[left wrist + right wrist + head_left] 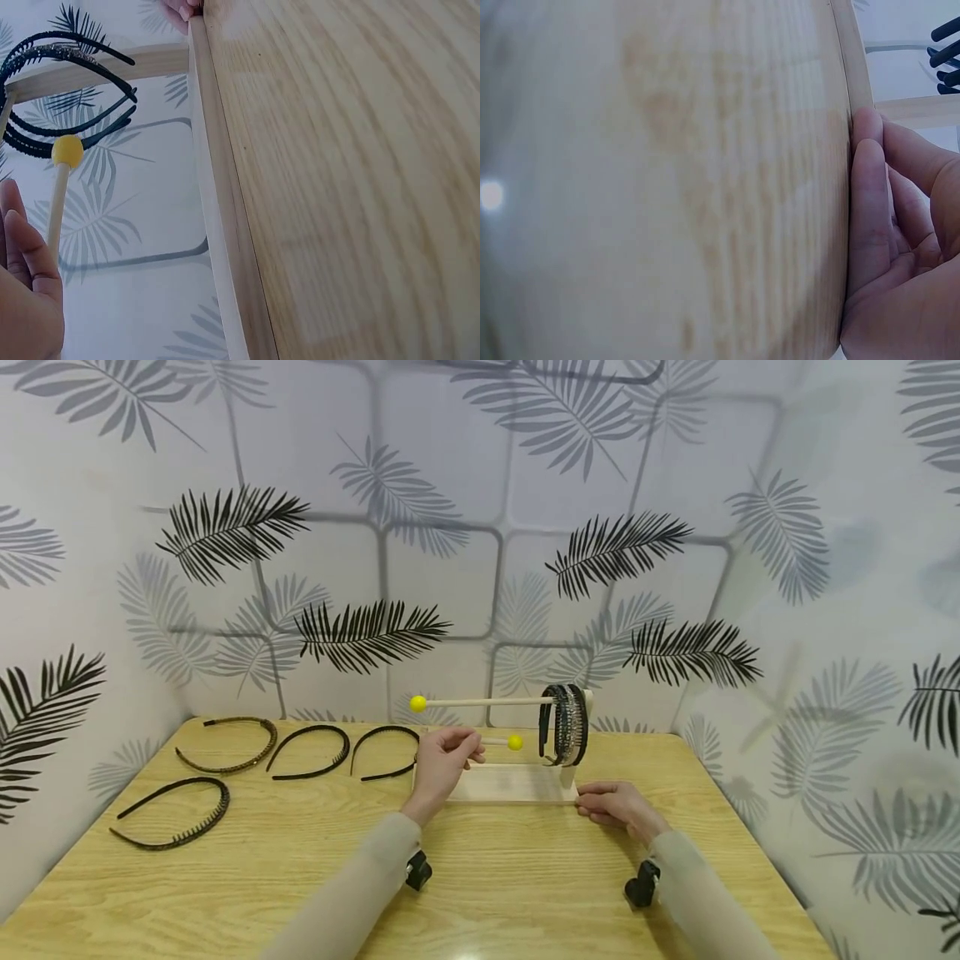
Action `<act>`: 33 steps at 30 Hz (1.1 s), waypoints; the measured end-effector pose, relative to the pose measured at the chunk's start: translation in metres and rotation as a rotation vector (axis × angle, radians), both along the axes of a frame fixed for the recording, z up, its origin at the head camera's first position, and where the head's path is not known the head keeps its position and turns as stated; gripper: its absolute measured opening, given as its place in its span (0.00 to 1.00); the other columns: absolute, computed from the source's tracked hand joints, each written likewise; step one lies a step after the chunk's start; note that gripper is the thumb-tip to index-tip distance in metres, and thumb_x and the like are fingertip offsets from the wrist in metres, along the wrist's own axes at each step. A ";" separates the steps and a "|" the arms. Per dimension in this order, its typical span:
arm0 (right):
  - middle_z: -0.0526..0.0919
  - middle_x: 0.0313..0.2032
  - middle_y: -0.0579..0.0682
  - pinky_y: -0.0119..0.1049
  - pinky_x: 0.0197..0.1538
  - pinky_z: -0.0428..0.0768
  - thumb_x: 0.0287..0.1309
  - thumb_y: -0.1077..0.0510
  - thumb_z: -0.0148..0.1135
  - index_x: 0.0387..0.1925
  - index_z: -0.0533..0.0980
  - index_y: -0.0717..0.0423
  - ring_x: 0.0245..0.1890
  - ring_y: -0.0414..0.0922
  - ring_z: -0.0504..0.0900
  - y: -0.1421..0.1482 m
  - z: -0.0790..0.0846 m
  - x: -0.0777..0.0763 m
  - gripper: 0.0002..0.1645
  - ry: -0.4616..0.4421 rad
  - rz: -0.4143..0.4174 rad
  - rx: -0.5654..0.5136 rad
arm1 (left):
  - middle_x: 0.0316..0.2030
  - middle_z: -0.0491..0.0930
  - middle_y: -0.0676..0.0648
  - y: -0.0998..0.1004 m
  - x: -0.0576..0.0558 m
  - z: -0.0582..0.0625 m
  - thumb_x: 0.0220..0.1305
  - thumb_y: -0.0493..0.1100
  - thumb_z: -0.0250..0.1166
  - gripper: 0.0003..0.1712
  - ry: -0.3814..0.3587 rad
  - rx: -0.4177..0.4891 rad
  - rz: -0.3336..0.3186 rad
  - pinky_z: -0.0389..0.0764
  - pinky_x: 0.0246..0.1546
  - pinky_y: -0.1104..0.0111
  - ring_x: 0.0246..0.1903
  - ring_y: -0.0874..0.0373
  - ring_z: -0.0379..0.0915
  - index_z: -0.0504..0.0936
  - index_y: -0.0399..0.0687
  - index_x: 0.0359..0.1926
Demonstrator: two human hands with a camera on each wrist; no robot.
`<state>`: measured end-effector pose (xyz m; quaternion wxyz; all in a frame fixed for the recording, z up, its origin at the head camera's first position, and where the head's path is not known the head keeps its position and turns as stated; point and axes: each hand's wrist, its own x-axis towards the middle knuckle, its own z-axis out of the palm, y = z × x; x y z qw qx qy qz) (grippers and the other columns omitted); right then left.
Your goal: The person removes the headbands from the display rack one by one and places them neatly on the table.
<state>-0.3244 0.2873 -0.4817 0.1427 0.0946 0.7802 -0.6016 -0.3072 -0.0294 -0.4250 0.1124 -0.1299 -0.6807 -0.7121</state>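
Note:
A wooden headband stand has a flat base and rods tipped with yellow balls. Several dark headbands hang together on its upper rod, beside the right post. My left hand is at the lower rod, fingers fairly straight, with no headband in it. Part of that rod is hidden by the hand; its yellow ball shows beyond the fingertips. My right hand pinches the right front corner of the base, its thumb and fingertips right at the edge.
Three headbands lie in a row at the back left: a brownish one, a black one and another black one partly behind my left hand. A toothed headband lies nearer on the wooden table. A leaf-patterned wall stands behind.

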 end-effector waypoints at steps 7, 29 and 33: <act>0.89 0.36 0.48 0.27 0.35 0.84 0.62 0.62 0.65 0.62 0.73 0.66 0.31 0.36 0.86 0.002 0.002 0.002 0.28 -0.002 0.006 -0.005 | 0.35 0.85 0.34 0.018 -0.006 -0.010 0.68 0.41 0.64 0.11 -0.011 0.025 -0.040 0.80 0.27 0.70 0.29 0.54 0.84 0.86 0.39 0.44; 0.89 0.36 0.48 0.27 0.34 0.84 0.63 0.61 0.64 0.61 0.74 0.65 0.31 0.35 0.86 -0.002 0.002 -0.001 0.27 -0.005 -0.007 0.017 | 0.39 0.85 0.34 0.065 -0.003 -0.010 0.66 0.39 0.66 0.11 -0.076 0.011 -0.155 0.84 0.32 0.59 0.29 0.58 0.83 0.85 0.38 0.47; 0.89 0.36 0.48 0.27 0.34 0.83 0.63 0.60 0.65 0.61 0.74 0.65 0.31 0.35 0.86 -0.002 0.000 0.000 0.26 -0.001 -0.002 0.027 | 0.38 0.86 0.36 0.071 -0.003 -0.011 0.65 0.40 0.67 0.11 -0.099 0.023 -0.160 0.84 0.31 0.61 0.29 0.59 0.82 0.85 0.40 0.46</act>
